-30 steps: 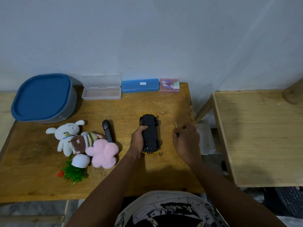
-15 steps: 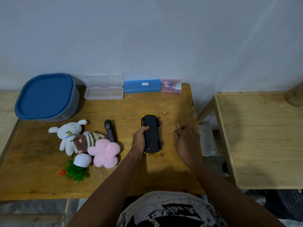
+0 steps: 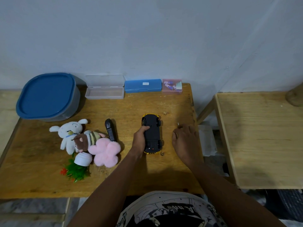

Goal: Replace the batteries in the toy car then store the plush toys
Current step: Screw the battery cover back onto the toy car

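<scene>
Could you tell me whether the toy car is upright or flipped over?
Flipped: the car shows its black underside and wheels up, left hand gripping it.

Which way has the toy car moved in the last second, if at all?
No, it has not moved. The toy car stays beside the same small brown speck on the table, the left hand still gripping its side.

The one camera rides on the person's head, just over the near edge of the desk. It looks forward and steeply down across the desk to the wall behind. The lens is wide and held close: the person's shirt fills the bottom edge, the whole desk top fits in, and a second table shows on the right.
</scene>
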Available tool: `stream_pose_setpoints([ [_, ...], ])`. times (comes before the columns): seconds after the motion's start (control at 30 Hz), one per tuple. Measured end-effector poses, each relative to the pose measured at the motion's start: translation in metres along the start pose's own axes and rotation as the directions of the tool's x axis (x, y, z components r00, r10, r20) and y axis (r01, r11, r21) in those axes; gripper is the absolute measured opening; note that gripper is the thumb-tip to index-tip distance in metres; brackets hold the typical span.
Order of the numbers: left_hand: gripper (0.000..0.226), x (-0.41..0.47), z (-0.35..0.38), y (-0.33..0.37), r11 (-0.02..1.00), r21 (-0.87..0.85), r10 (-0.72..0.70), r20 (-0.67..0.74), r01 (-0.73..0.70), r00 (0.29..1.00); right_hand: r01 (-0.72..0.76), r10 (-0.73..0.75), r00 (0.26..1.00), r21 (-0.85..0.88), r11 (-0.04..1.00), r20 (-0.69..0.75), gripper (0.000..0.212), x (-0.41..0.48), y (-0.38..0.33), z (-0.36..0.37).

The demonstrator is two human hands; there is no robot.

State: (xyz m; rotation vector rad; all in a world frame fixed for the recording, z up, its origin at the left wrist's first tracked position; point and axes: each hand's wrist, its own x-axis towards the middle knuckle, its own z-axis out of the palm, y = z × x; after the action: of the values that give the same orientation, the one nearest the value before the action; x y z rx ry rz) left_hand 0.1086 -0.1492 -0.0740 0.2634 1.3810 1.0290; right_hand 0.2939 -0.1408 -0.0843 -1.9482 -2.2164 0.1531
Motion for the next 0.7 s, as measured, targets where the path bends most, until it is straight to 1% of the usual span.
stream_pose_setpoints([
  [0.1,0.024,0.000,-0.001,0.000,1.000,-0.002,0.000,0.001,0.000,1.000,0.017,-0.017,1.000,0.003,1.000,-0.015,0.020,0.000,0.001,0.002],
  [0.17,0.027,0.000,-0.002,-0.001,1.000,0.004,-0.004,0.008,0.004,1.000,0.022,-0.020,0.999,0.052,0.998,-0.047,0.017,-0.001,0.000,0.001],
  [0.23,0.029,0.001,-0.002,-0.001,1.000,0.011,-0.003,0.008,0.002,1.000,0.030,-0.012,0.995,0.175,0.984,-0.102,0.012,0.000,-0.007,0.000],
  [0.33,0.031,0.001,-0.004,-0.002,1.000,0.026,0.008,0.016,-0.008,1.000,0.129,-0.057,0.981,0.403,0.906,-0.187,0.013,0.005,-0.026,-0.004],
  [0.4,0.034,0.000,-0.005,-0.003,0.999,0.035,0.023,0.044,-0.024,0.999,0.186,-0.105,0.975,0.463,0.866,-0.195,0.015,0.009,-0.039,-0.007],
  [0.5,0.035,-0.001,-0.007,-0.004,0.999,0.034,0.030,0.068,-0.033,0.997,0.185,-0.116,0.978,0.469,0.863,-0.173,0.018,0.014,-0.050,-0.009],
  [0.7,0.039,-0.002,-0.008,-0.006,0.999,0.026,0.042,0.066,-0.044,0.997,0.175,-0.127,0.981,0.385,0.906,-0.147,0.019,0.018,-0.056,-0.005],
])
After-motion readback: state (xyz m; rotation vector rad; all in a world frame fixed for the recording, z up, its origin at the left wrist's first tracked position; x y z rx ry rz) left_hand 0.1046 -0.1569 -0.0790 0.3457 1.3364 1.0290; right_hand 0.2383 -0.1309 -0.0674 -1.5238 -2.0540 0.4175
